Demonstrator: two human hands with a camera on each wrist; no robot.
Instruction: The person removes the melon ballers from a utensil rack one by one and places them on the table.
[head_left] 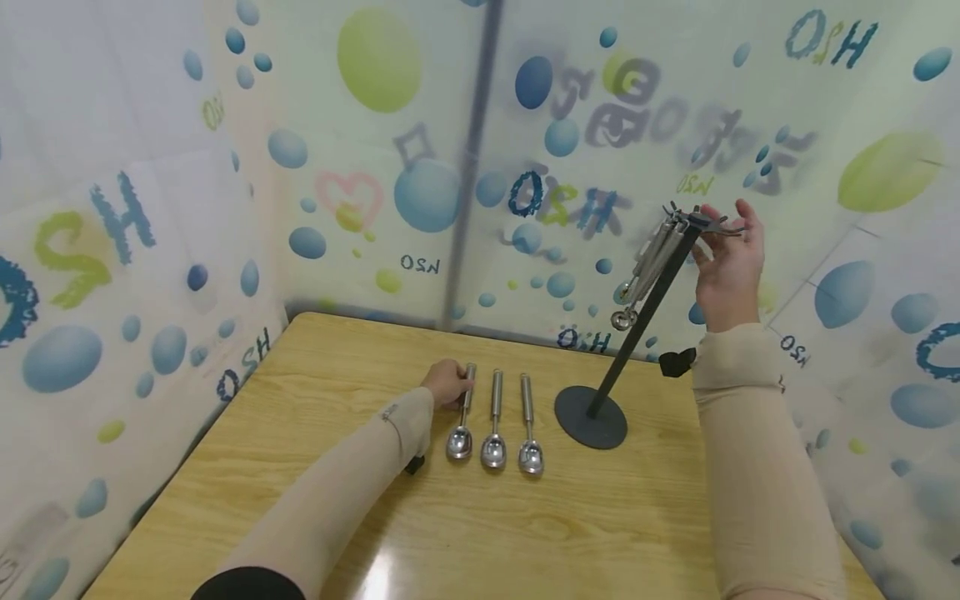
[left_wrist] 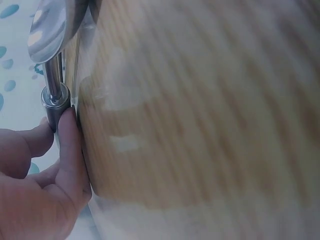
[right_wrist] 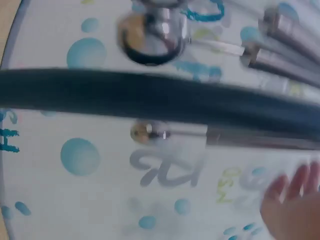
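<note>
My left hand (head_left: 447,383) pinches the handle of the leftmost steel ice cream scoop (head_left: 460,442) between thumb and fingers. In the left wrist view, this scoop's bowl (left_wrist: 49,34) shows close up beyond the fingertips. Two matching scoops, a middle one (head_left: 493,451) and a right one (head_left: 531,457), lie beside it, bowls toward me. At the top of a dark utensil stand (head_left: 632,337), my right hand (head_left: 729,271) has its fingers spread around the hooks. Several steel utensils with small round heads (head_left: 624,319) hang there on the stand's left side.
The stand's round base (head_left: 590,418) sits on the wooden table (head_left: 600,525), right of the scoops. Curtains printed with bubbles and letters (head_left: 427,196) enclose the table at the back and sides.
</note>
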